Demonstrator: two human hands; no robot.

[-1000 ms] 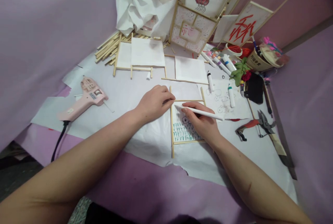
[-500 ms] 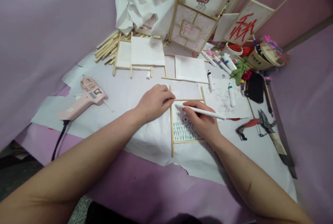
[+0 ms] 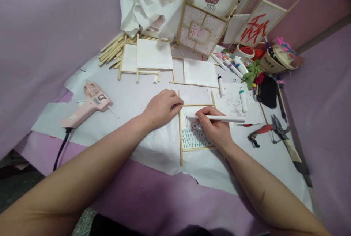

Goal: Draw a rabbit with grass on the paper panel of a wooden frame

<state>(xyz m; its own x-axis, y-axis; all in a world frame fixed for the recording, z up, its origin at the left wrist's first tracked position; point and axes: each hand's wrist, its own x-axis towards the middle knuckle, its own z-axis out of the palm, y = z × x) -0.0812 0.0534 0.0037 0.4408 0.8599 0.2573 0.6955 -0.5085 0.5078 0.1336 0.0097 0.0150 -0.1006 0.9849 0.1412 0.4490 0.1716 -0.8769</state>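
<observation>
My right hand (image 3: 214, 129) is closed round a white marker pen (image 3: 222, 118), its tip on the paper of a small wooden frame panel (image 3: 192, 139) that bears green grass strokes and a small dark drawing. My left hand (image 3: 161, 108) rests with fingers curled, pressing on the upper left corner of the frame's vertical stick (image 3: 179, 126). The panel lies flat on white paper sheets (image 3: 153, 144) over a purple cloth.
A pink glue gun (image 3: 87, 104) lies at the left with its black cord. Blank framed panels (image 3: 153, 57), loose sticks, painted lantern panels (image 3: 201, 27), markers (image 3: 242, 99), red-handled pliers (image 3: 267, 130), a black case (image 3: 267, 91) and a cup (image 3: 270, 64) sit behind and right.
My right hand has shifted slightly and tilted the pen flatter, its rear end swinging right. My left hand stays put on the frame.
</observation>
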